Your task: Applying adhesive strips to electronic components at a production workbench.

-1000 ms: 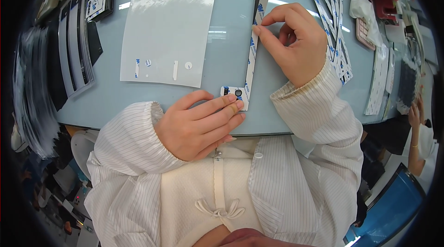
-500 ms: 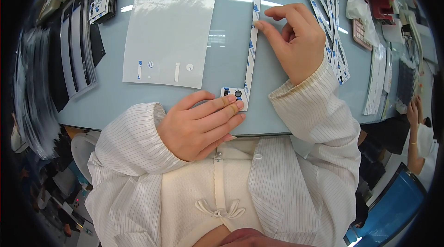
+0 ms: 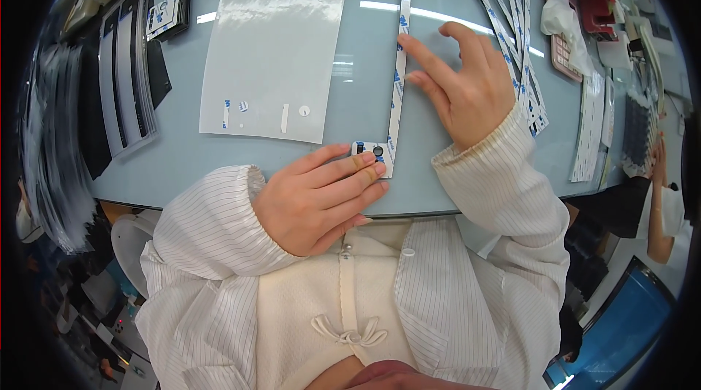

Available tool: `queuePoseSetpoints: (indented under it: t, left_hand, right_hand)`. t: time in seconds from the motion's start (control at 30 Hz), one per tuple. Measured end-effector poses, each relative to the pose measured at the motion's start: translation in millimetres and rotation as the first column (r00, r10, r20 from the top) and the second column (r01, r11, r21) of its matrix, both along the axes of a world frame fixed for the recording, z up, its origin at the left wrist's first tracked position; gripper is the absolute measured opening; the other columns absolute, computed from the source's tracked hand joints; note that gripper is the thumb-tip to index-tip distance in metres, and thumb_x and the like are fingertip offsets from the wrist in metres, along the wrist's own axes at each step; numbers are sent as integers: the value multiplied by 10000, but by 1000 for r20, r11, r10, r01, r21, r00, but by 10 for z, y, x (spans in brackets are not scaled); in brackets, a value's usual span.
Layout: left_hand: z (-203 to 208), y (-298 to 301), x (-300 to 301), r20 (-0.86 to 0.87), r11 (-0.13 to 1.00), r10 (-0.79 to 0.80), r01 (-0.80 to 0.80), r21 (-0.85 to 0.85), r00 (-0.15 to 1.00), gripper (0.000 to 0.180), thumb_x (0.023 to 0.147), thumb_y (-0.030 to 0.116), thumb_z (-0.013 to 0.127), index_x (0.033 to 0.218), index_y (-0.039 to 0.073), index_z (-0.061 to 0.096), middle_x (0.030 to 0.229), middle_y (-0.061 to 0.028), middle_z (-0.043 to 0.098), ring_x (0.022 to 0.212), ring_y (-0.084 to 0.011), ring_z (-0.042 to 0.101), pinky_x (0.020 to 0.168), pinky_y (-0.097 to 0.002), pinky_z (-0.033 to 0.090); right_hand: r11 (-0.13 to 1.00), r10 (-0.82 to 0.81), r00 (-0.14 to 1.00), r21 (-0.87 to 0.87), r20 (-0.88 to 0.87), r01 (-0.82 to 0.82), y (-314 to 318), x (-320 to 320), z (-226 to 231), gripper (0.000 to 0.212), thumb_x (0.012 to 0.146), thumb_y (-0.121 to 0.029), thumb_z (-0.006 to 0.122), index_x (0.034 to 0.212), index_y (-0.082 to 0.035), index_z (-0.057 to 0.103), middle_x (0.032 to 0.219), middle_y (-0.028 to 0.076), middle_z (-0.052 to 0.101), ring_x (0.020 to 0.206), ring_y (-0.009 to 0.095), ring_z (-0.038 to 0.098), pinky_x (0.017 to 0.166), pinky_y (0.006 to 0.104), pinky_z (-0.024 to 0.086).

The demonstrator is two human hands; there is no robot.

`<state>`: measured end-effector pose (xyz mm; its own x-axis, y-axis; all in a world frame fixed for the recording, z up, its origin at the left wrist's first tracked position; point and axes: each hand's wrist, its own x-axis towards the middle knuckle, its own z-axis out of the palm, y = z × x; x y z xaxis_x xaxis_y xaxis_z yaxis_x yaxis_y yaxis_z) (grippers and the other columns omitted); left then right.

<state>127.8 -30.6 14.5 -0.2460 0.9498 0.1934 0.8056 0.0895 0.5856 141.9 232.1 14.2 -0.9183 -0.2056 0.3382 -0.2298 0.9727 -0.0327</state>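
A narrow L-shaped adhesive strip (image 3: 396, 90) with white-and-blue backing stands lengthwise on the glass table, its short foot towards me. Black patches and a dark round spot show on that foot. My left hand (image 3: 314, 204) lies flat, fingers stretched out, with two fingertips pressing on the foot and partly covering it. Higher up, the index fingertip of my right hand (image 3: 471, 87) touches the strip's long arm. The thumb is apart from the index finger, just right of the strip, and nothing is held between them.
Left of the strip lies a translucent backing sheet (image 3: 274, 61) with small stickers on it. Several similar strips (image 3: 522, 47) are heaped at the right. Dark-edged panels (image 3: 125, 76) and a stack of clear film (image 3: 62, 149) sit far left. A pink calculator (image 3: 566, 58) is partly under white tissue.
My right hand has opened from a curled pose, and its index finger now reaches the strip where the thumb was. My left hand keeps its place on the foot.
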Motion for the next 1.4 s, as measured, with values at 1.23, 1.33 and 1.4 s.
queuePoseSetpoints:
  t: [1.23, 1.33, 1.4]
  left_hand:
    - [84, -418, -134, 37, 868, 443, -439, 230, 896, 536, 846, 164, 667, 1329, -33, 540, 1413, -272, 476, 1325, -424, 459, 1108, -504, 346]
    - [121, -480, -168, -207, 849, 526, -525, 67, 825, 607, 847, 322, 725, 1319, -19, 553, 1436, -272, 457, 1362, -434, 417, 1116, -549, 319]
    - [105, -525, -162, -287, 897, 394, -433, -86, 873, 751, 817, 494, 733, 1344, -3, 536, 1473, -275, 414, 1407, -438, 356, 1137, -564, 275]
  right_hand:
    - [932, 278, 930, -300, 240, -202, -750, 940, 65, 757, 776, -275, 773, 1415, -7, 468, 1497, 214, 423, 1386, 409, 394, 1118, 501, 339]
    - [946, 297, 944, -180, 143, -270, -678, 1119, -66, 612, 781, -256, 723, 1327, -23, 573, 1416, 192, 526, 1328, 361, 491, 1072, 479, 406]
    - [938, 322, 944, -161, 76, -307, -598, 1248, -104, 535, 778, -207, 714, 1267, -16, 613, 1358, 192, 573, 1274, 349, 541, 1030, 464, 448]
